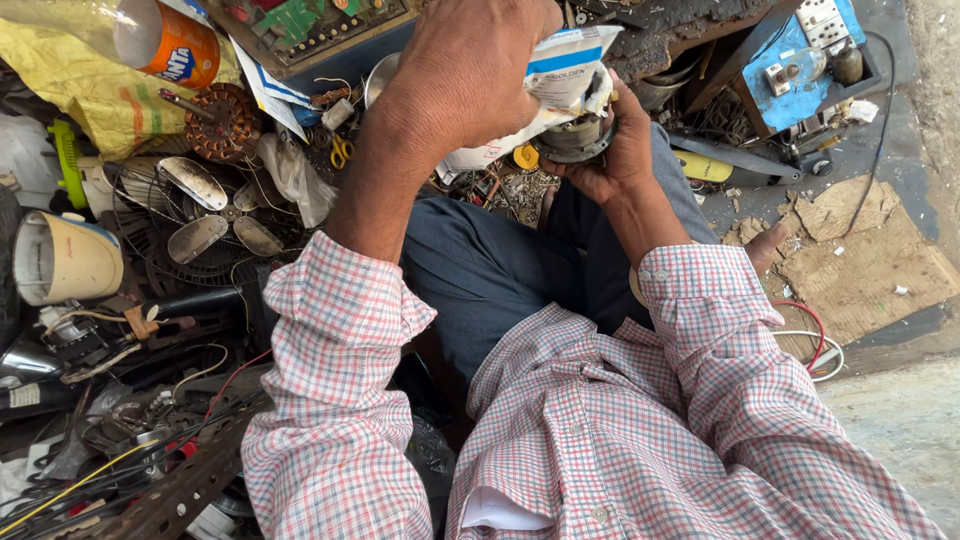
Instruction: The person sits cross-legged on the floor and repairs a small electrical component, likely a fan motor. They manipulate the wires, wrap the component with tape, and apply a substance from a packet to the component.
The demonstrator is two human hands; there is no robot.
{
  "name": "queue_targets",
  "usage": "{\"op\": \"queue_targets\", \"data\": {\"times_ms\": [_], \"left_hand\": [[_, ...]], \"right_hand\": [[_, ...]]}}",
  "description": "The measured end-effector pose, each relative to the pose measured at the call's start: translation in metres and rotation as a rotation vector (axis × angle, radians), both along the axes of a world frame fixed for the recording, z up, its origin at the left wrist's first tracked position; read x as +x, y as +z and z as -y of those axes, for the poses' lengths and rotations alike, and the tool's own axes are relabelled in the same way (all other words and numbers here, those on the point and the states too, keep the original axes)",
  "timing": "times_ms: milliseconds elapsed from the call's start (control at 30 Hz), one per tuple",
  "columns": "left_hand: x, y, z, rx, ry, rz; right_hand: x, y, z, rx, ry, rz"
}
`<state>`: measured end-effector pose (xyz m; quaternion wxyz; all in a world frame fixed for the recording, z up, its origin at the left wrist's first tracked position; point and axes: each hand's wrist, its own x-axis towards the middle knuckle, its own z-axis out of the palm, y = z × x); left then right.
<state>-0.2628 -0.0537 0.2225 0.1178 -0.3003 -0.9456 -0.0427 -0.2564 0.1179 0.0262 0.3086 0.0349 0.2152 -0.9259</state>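
The left hand is closed around a white pouch with a blue band, pressing it down from above. The right hand cups a small round motor from below and the right, fingers curled about its body. The pouch lies directly over the motor, touching it, its long axis running from upper right down to lower left; both sit above the person's knees, between the two hands. The left hand is on top, the right beneath. Most of the motor is hidden by pouch and palm, and where the pouch meets it cannot be made out. To the left lie a fan blade, a copper winding and an orange can; to the right, a blue switchboard.
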Motion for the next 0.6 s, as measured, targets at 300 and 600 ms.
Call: {"op": "queue_targets", "data": {"times_ms": [300, 600], "left_hand": [[-0.004, -0.001, -0.010, -0.054, -0.020, -0.032], [-0.007, 0.003, -0.021, -0.111, -0.014, -0.045]], "right_hand": [[0.000, 0.003, 0.004, 0.134, -0.032, 0.031], [-0.002, -0.001, 0.002, 0.107, -0.022, 0.050]]}}
